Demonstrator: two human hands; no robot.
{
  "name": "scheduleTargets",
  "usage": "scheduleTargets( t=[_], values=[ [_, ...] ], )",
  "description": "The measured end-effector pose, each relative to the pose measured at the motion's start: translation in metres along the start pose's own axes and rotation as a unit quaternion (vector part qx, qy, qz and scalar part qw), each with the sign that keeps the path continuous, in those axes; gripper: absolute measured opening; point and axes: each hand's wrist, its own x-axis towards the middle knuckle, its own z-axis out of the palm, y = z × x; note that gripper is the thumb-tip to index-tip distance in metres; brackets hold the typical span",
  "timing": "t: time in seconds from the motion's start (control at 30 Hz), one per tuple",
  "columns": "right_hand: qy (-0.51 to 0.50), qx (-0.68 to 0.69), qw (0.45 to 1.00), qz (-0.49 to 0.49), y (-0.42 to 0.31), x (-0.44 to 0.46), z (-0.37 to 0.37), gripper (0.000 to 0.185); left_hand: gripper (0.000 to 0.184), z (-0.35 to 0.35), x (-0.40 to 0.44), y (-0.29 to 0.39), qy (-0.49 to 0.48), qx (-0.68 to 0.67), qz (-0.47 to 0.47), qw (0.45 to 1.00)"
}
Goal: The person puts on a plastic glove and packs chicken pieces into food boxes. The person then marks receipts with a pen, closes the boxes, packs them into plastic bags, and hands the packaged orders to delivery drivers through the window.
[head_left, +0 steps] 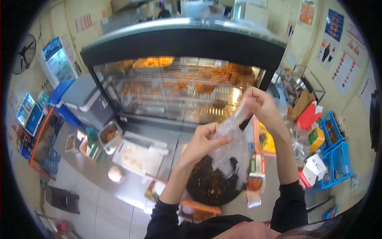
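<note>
Left hand (203, 143): fingers pinching clear bag (229, 156) partway up. Right hand (260, 105), higher: fingers pinching its top. Bag's lower end over black bowl (229, 198), dark food (211, 182) inside.

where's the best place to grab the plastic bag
Probably its narrow upper end, coming from above: the plastic bag tapers up toward the right hand and spreads wider below, over the dark round bowl.

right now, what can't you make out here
- Head view: part of the dark bowl, hidden behind the plastic bag.
- Head view: the bag's upper end, covered by the right hand.
- Head view: details of food in the display case, blurred.
- Head view: small print on the wall poster, too small.
</note>
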Motion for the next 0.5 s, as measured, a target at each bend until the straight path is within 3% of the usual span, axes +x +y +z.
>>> scheduleTargets(
  t=[0.03, 0.13, 0.2, 0.23, 0.37, 0.4, 0.43, 0.47, 0.5],
  values=[
    [0.075, 0.049, 0.995, -0.046, 0.026, -0.020, 0.021, 0.056, 0.016, -0.001, -0.009, -0.010, 0.014, -0.010, -0.021, 1.000],
    [-0.022, 0.007, 0.999, 0.037, 0.063, -0.068, 0.037, 0.044, 0.018, -0.011, -0.033, -0.036, 0.057, 0.067, -0.038, 0.995],
    [-0.088, 0.056, 0.973, 0.206, 0.077, -0.085, 0.031, 0.025, 0.019, -0.015, -0.052, -0.041, 0.067, 0.063, -0.096, 0.991],
    [-0.093, 0.066, 0.971, 0.210, 0.081, -0.090, 0.032, 0.025, 0.019, -0.015, -0.060, -0.042, 0.068, 0.056, -0.134, 0.987],
    [-0.103, -0.033, 0.980, 0.169, 0.076, -0.094, 0.043, 0.023, 0.025, -0.014, -0.086, -0.047, 0.106, -0.047, -0.133, 0.984],
    [0.024, -0.138, 0.990, 0.017, 0.065, -0.097, 0.059, 0.029, 0.025, -0.018, -0.092, -0.049, 0.110, -0.038, -0.136, 0.984],
    [0.113, -0.219, 0.964, -0.100, 0.057, -0.102, 0.067, 0.038, 0.026, -0.021, -0.095, -0.053, 0.141, 0.001, -0.133, 0.981],
    [0.222, -0.311, 0.903, -0.196, 0.049, -0.108, 0.075, 0.049, 0.027, -0.022, -0.100, -0.056, 0.172, 0.038, -0.130, 0.976],
    [0.222, -0.306, 0.904, -0.198, 0.050, -0.113, 0.087, 0.049, 0.027, -0.015, -0.102, -0.052, 0.175, 0.043, -0.129, 0.975]
  ],
)
